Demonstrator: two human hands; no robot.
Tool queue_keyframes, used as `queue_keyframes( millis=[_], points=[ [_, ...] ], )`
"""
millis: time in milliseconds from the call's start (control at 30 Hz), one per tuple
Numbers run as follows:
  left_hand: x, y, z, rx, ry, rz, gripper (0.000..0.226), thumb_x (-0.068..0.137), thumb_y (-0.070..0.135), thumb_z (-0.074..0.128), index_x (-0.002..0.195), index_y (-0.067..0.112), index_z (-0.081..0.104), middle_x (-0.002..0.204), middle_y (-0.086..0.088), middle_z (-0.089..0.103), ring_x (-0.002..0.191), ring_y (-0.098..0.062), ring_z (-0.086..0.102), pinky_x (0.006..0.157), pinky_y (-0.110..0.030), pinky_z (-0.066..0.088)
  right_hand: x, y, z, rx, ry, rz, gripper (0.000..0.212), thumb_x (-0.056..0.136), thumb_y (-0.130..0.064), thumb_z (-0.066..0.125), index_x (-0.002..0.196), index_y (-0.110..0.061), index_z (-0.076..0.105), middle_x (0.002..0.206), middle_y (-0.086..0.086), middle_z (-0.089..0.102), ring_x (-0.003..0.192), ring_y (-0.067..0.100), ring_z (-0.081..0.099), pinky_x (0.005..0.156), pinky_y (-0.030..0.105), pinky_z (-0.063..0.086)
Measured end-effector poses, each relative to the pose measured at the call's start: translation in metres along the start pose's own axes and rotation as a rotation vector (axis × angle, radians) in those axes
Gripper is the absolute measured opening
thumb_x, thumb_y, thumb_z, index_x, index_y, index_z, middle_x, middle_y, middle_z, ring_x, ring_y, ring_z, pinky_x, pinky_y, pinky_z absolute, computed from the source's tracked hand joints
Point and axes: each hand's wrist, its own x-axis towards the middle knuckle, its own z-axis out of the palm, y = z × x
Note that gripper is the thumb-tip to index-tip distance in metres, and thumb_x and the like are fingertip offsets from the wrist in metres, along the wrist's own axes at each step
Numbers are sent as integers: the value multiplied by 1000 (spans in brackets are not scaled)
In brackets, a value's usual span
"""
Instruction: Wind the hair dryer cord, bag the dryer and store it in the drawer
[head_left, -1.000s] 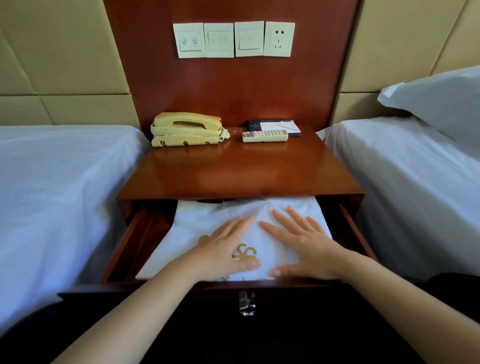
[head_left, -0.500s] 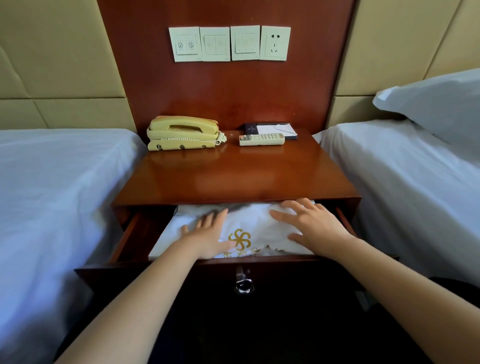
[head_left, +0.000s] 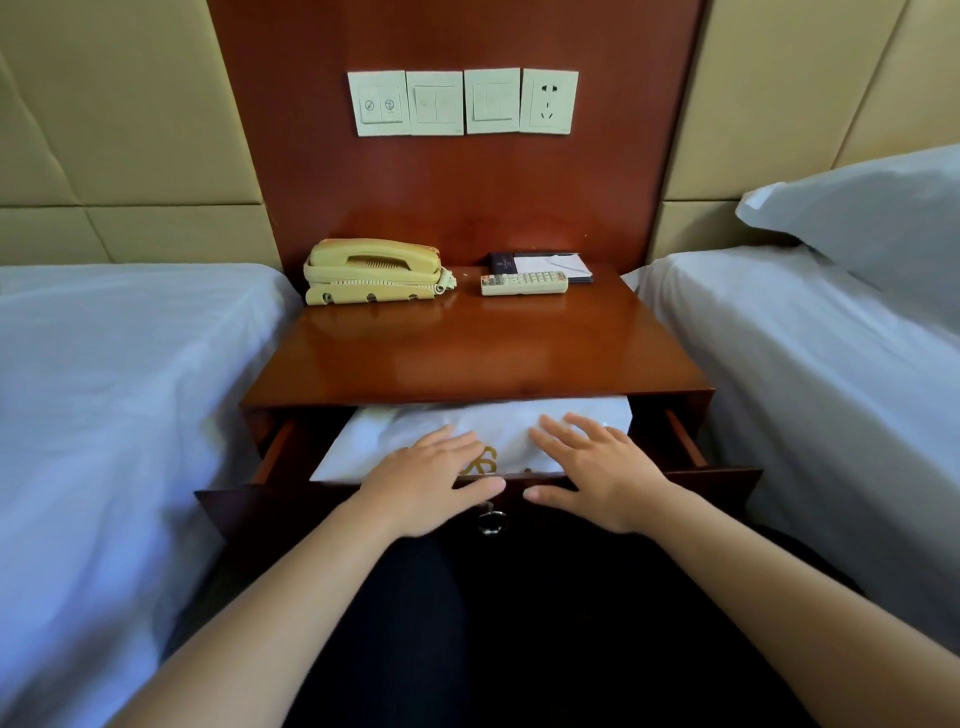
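Observation:
A white bag (head_left: 498, 434) with a gold emblem lies in the partly open wooden drawer (head_left: 727, 480) of the nightstand. The hair dryer and its cord are hidden inside the bag. My left hand (head_left: 426, 480) lies flat over the bag's left part, its thumb along the drawer's front edge. My right hand (head_left: 597, 467) lies flat with straight fingers on the bag's right part, thumb on the front edge too. A metal pull (head_left: 491, 519) hangs on the drawer front between my hands.
On the nightstand top (head_left: 467, 353) stand a cream telephone (head_left: 371, 270), a remote control (head_left: 523, 283) and a notepad (head_left: 540, 262). White beds (head_left: 104, 389) flank the nightstand on both sides, with a pillow (head_left: 872, 218) at right. Wall switches (head_left: 462, 101) sit above.
The drawer has slid inward, so less of the bag shows. Both hands have drawn back to the drawer's front edge, after reaching deeper half a second ago.

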Motion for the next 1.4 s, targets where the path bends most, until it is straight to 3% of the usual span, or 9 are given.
queue_keyframes(
  millis=[67, 267, 367, 433, 567, 767, 1067, 1267, 1400],
  points=[
    [3, -2, 1, 31, 15, 13, 69, 88, 66, 37, 148, 33, 29, 157, 20, 18, 147, -2, 5, 114, -37, 21, 3, 2, -1, -25, 25, -7, 107, 60, -81, 0, 150, -24, 10, 160, -6, 5, 147, 19, 3, 116, 40, 16],
    [24, -10, -1, 78, 59, 5, 67, 88, 65, 37, 146, 31, 33, 155, 15, 27, 145, -6, 16, 112, -35, 25, 24, 9, -1, -92, 126, 20, 99, 73, -79, 2, 147, -18, 26, 154, -2, 29, 139, 26, 28, 111, 40, 26],
    [33, -15, 3, 248, 231, 84, 77, 82, 71, 20, 138, 23, 43, 143, 8, 44, 134, -14, 37, 106, -33, 25, 31, 13, 8, -168, 394, -13, 89, 84, -74, 6, 112, -15, 66, 102, -1, 72, 93, 25, 62, 84, 36, 48],
    [37, -19, 6, 341, 375, 147, 73, 80, 68, 24, 125, 19, 53, 125, 3, 57, 118, -20, 52, 97, -33, 26, 36, 18, 14, -168, 498, -30, 74, 83, -73, 24, 103, -17, 67, 93, -2, 70, 93, 23, 56, 85, 34, 40],
    [52, -29, 12, 401, 519, 95, 72, 80, 69, 33, 124, 15, 53, 120, -4, 61, 114, -22, 55, 100, -41, 27, 50, 25, 16, -96, 585, 62, 84, 73, -80, 35, 126, -17, 52, 124, 6, 58, 115, 28, 52, 100, 43, 39],
    [75, -38, 11, 391, 430, 27, 86, 88, 70, 7, 129, 16, 59, 131, -3, 62, 122, -22, 58, 103, -45, 40, 74, 32, 10, -49, 452, 150, 95, 71, -86, 22, 125, -18, 60, 128, 6, 63, 120, 30, 58, 97, 45, 46],
    [87, -30, 3, 366, 466, 12, 69, 78, 63, 31, 116, 20, 69, 117, -2, 70, 109, -23, 67, 80, -42, 57, 89, 31, -1, -58, 565, 109, 71, 60, -80, 40, 91, -22, 68, 95, -5, 73, 92, 23, 70, 69, 31, 55],
    [86, -23, -32, 271, 419, 11, 63, 88, 59, 21, 104, 26, 73, 108, 7, 73, 102, -17, 69, 67, -31, 56, 90, 41, -33, -104, 431, -66, 69, 69, -79, 42, 104, -22, 61, 100, -8, 62, 94, 18, 57, 60, 29, 42],
    [115, -25, -72, 264, 318, 71, 44, 99, 44, 27, 73, 17, 50, 81, -1, 64, 82, -26, 63, 69, -33, 45, 113, 50, -67, -59, 380, -89, 57, 84, -70, 30, 82, -21, 58, 89, -5, 64, 88, 20, 61, 59, 28, 36]
  ],
)
